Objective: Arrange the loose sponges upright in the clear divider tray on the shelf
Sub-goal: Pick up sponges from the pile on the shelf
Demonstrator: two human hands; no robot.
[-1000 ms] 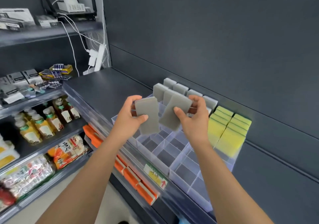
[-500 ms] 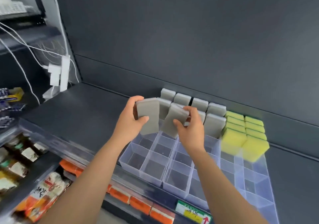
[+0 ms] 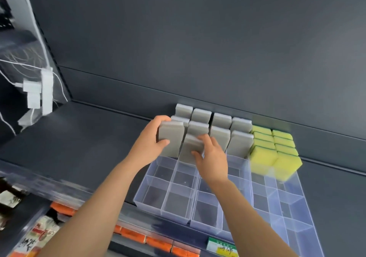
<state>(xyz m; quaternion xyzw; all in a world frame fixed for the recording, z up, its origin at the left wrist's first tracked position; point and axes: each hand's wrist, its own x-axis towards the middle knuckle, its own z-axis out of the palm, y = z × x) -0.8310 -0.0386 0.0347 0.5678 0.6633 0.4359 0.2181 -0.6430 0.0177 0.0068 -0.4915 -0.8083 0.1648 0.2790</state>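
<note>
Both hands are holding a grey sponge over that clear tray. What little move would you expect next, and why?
Probably the left hand lowers its grey sponge upright into the tray compartment just in front of the filled rows. The sponge is already vertical at the left column, and the compartments nearer the person stand empty.

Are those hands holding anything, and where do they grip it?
Each holds one grey sponge. The left hand grips its sponge by the long side edges; the right hand pinches its sponge near the top.
</note>
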